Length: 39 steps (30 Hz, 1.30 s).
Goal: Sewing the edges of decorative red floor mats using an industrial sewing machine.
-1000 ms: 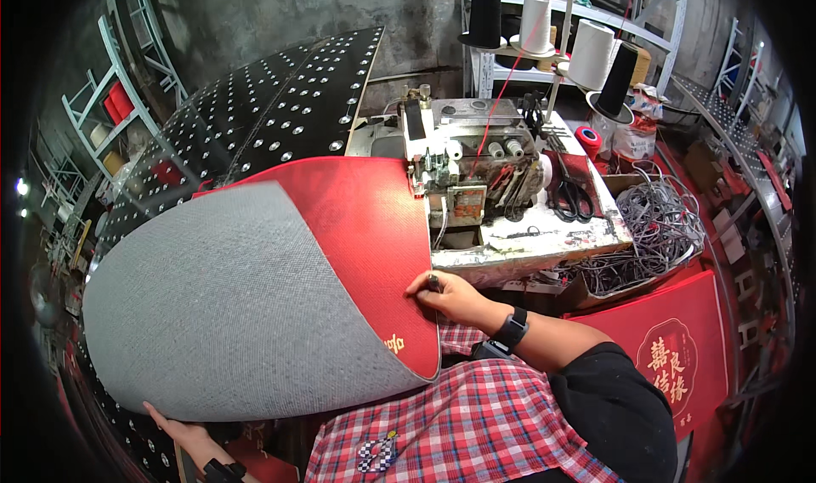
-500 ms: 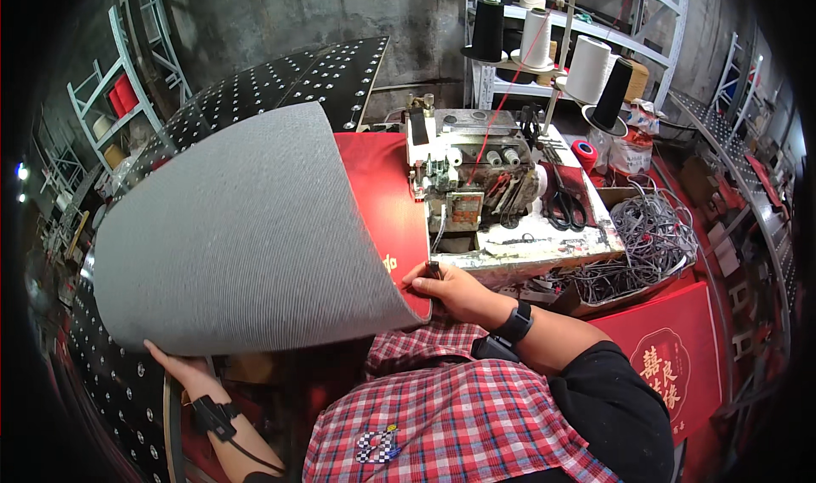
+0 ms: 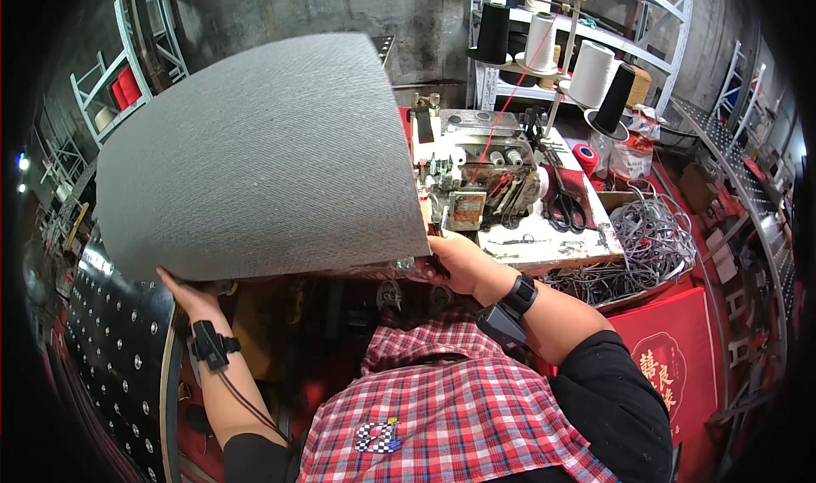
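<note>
A large mat (image 3: 255,160) with a grey ribbed backing is raised and tilted, its grey side facing me. Its red face, seen half a second ago, is now almost wholly turned away. My left hand (image 3: 194,300) holds the lower left edge, thumb showing and fingers hidden behind the mat. At the lower right corner, my right hand (image 3: 463,264) is closed on the edge. A small dark object shows by its fingers, too hidden to name. Just beyond the mat's right edge stands an overlock sewing machine (image 3: 484,173) with red thread.
Thread cones (image 3: 591,73) stand behind the machine. Black scissors (image 3: 568,211) lie on its table. To the right is a box of tangled grey trimmings (image 3: 650,236), with red mats (image 3: 671,347) below. A black studded table (image 3: 119,355) is at the left.
Both hands have lifted the mat upward and away from me. Its grey back has swung right, covering most of the red face. My right hand has moved slightly right and up.
</note>
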### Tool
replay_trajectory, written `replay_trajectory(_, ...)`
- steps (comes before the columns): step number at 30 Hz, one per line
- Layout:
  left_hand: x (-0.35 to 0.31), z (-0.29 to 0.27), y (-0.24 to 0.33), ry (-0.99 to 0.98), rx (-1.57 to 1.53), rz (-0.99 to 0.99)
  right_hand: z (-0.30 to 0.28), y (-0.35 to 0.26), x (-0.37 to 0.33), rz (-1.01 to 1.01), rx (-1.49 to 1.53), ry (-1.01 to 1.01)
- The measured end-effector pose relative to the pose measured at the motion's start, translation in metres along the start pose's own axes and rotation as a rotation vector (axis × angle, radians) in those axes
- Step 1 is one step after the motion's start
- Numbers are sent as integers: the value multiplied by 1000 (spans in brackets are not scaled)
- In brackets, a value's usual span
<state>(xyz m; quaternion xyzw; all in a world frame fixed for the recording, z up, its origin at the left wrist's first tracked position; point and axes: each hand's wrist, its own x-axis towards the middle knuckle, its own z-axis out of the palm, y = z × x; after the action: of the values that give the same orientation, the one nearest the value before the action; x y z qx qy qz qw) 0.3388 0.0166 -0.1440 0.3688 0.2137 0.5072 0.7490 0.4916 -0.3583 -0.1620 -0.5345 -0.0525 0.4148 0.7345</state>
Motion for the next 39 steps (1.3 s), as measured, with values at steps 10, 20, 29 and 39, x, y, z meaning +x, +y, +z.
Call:
replay_trajectory(10, 60, 9, -39, -268, -95, -271, 2, 8, -2, -10, 71, -36)
replay_trajectory(20, -27, -25, 99, -150, -66, -71, -7, 56, -3, -135, -26, -144)
replay_trajectory(29, -18, -108, 112, -18, 62, -117, -19, 71, 2, -197, -70, -100)
replay_trajectory(39, 62, -121, 40, 122, 214, -218, -26, 65, 2, -214, -122, -118)
